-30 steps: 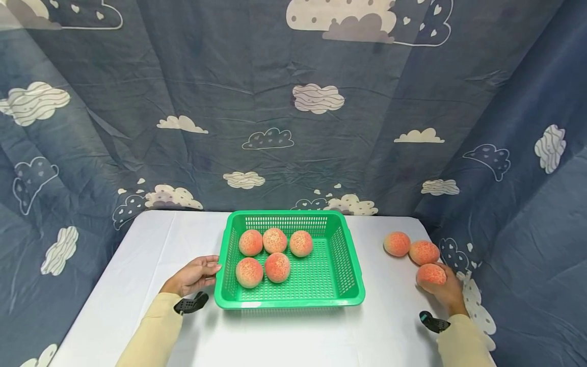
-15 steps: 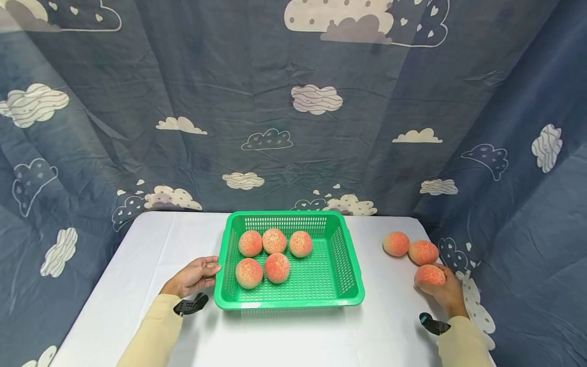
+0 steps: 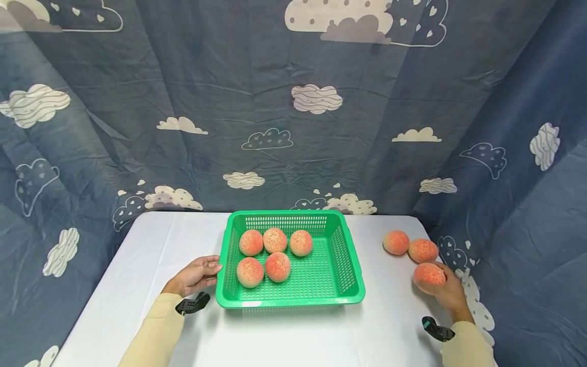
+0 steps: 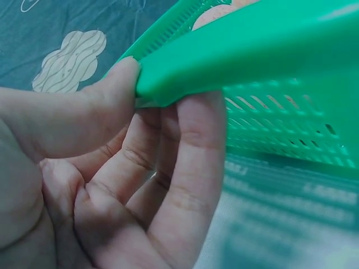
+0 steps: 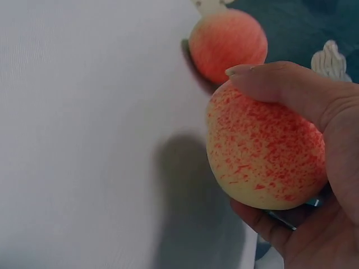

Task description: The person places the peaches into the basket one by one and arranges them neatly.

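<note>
A green plastic basket (image 3: 298, 304) stands on the table with several peaches (image 3: 277, 267) inside, grouped in its left part. My left hand (image 3: 197, 277) pinches the basket's left rim; the left wrist view shows the thumb against the rim (image 4: 224, 61) and curled fingers under it. At the right, my right hand (image 3: 450, 293) grips a speckled red and yellow peach (image 5: 263, 148), thumb across its top and fingers below. A shadow falls on the cloth beside this peach. Just behind it lie two more peaches, a rounder one (image 3: 396, 242) and a redder one (image 3: 423, 250).
White cloth covers the table (image 3: 275, 341). A dark blue curtain (image 3: 257, 102) with cloud prints hangs along the back and both sides, close to the table's right edge. A stretch of white cloth lies between the basket and the loose peaches.
My right hand has shifted slightly left and nearer with the peach, widening the gap to the peaches behind it. My left hand and the basket stay in place.
</note>
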The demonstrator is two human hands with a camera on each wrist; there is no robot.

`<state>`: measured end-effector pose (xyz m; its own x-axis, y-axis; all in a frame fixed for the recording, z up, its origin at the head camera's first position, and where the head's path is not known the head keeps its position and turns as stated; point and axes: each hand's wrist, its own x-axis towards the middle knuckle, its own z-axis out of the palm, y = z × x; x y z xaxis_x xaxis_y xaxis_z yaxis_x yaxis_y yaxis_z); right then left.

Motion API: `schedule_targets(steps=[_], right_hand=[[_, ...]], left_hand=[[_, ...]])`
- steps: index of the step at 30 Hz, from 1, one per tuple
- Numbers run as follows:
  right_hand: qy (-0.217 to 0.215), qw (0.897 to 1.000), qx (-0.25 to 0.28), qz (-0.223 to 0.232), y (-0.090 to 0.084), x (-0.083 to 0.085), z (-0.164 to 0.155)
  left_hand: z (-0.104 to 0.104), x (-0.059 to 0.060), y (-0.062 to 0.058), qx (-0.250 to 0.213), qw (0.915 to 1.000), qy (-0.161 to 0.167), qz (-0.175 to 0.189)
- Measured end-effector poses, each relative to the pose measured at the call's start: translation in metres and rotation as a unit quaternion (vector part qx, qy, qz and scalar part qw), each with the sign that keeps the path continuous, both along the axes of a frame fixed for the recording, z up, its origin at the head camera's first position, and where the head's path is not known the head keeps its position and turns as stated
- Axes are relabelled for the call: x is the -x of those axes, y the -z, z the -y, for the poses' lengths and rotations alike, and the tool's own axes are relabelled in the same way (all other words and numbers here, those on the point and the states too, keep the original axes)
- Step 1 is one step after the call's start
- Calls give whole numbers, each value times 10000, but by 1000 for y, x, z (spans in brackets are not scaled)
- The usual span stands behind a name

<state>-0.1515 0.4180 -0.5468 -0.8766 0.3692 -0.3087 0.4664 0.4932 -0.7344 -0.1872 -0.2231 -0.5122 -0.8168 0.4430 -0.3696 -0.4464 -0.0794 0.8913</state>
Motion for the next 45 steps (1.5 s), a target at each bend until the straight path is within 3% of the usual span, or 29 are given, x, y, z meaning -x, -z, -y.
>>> schedule_targets(steps=[11,22,32,39,45], right_hand=[[-417,9985,-156,-326,-33,-1,22],[-1002,9872,7,-1240,-62,5,59],[-1357,9775,106,-1614,-75,18,92],[-1800,9630,118,-2005,-79,26,121],[-2087,9581,285,-1943,-78,32,145]], left_hand=[[-2,1,0,-40,10000,-16,64],[0,-1,-1,-64,9999,-46,109],[1,0,3,-70,9998,-114,116],[1,0,1,-77,9999,-94,123],[0,-1,-2,-90,9999,-49,126]])
